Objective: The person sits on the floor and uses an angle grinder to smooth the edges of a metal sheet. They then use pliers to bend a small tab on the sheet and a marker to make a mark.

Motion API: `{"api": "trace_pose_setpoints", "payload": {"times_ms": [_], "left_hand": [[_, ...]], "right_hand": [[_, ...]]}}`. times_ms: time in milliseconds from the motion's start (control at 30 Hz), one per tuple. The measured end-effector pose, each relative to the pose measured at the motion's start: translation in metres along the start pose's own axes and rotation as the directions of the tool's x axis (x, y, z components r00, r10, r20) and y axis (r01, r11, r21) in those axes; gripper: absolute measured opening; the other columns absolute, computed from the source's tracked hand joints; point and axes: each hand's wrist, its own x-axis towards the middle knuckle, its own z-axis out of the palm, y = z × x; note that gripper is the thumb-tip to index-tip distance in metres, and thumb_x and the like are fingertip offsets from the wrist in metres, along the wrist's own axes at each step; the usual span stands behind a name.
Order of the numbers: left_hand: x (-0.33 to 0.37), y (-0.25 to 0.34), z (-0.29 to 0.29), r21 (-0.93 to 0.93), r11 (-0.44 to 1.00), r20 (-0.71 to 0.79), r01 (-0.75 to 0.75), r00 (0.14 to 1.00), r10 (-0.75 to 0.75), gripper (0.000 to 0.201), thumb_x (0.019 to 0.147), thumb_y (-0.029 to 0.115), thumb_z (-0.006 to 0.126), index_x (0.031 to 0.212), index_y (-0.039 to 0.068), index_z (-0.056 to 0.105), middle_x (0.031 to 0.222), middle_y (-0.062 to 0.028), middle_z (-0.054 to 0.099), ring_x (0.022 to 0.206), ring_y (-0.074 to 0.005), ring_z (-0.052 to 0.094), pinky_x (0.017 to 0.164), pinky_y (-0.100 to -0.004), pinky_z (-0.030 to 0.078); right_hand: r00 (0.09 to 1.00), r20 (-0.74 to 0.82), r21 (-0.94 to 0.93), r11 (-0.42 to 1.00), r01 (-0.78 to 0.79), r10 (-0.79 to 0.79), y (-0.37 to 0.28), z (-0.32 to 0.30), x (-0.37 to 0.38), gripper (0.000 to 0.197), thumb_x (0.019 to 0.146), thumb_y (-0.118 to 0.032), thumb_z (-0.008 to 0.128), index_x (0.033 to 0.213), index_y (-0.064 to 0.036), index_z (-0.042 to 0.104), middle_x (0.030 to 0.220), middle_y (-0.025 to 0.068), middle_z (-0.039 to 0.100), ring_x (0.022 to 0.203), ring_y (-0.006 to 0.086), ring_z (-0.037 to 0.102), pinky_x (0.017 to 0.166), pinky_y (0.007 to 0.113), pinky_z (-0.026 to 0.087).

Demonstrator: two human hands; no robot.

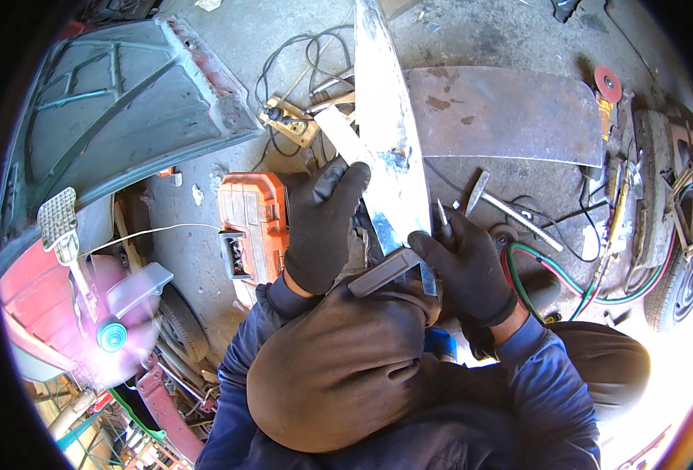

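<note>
We hold a long, pale strip of sheet metal (pixel 389 133) that runs from our lap up and away across the concrete floor (pixel 205 168), its near end resting on our raised knee (pixel 338 368). Our left hand (pixel 323 223), in a dark glove, lies along the strip's left edge, the grip closed loosely around it with the fingers pointing up. Our right hand (pixel 468 266), also gloved, presses on the strip's lower right corner; its grip is closed on a thin pointed tool (pixel 443 219) that sticks up between the fingers. A short grey bar (pixel 384 272) lies across the strip's near end, between the two hands.

Much lies close around. Just left of the left hand sits an orange tool case (pixel 252 223). Beyond it a dark green car panel (pixel 119 110) lies on the floor. Behind the strip a rusty curved metal sheet (pixel 511 113) spreads to the right, and a hammer (pixel 503 205) lies just beyond the right hand. Red and green hoses (pixel 566 286) loop beside our right wrist. Black cables (pixel 299 55) tangle near the strip's far end, beside a small yellowish fitting (pixel 290 119).
</note>
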Motion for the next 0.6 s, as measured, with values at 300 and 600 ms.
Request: {"api": "trace_pose_setpoints", "payload": {"times_ms": [300, 600], "left_hand": [[0.001, 0.002, -0.006, 0.115, 0.993, 0.074, -0.024, 0.997, 0.015, 0.021, 0.112, 0.005, 0.064, 0.131, -0.003, 0.071, 0.113, -0.0189, 0.074, 0.099, -0.0243, 0.073, 0.086, -0.0351, 0.060], [0.005, 0.016, 0.003, -0.150, 0.961, -0.014, 0.232, 0.971, -0.237, 0.020, 0.110, 0.016, 0.070, 0.097, 0.001, 0.071, 0.079, 0.0048, 0.054, 0.076, -0.0038, 0.046, 0.066, -0.0279, 0.040]], "right_hand": [[0.999, 0.003, -0.022, 0.999, -0.039, 0.040, -0.001, -0.001, 0.000, 0.059, 0.102, -0.039, 0.078, 0.142, 0.0029, 0.068, 0.118, 0.0269, 0.080, 0.104, 0.0335, 0.081, 0.094, 0.045, 0.062], [0.999, -0.027, -0.048, 0.999, -0.019, 0.018, -0.005, 0.000, 0.000, 0.056, 0.102, -0.035, 0.078, 0.139, 0.0054, 0.069, 0.118, 0.0268, 0.080, 0.108, 0.0358, 0.081, 0.098, 0.046, 0.061]]}}
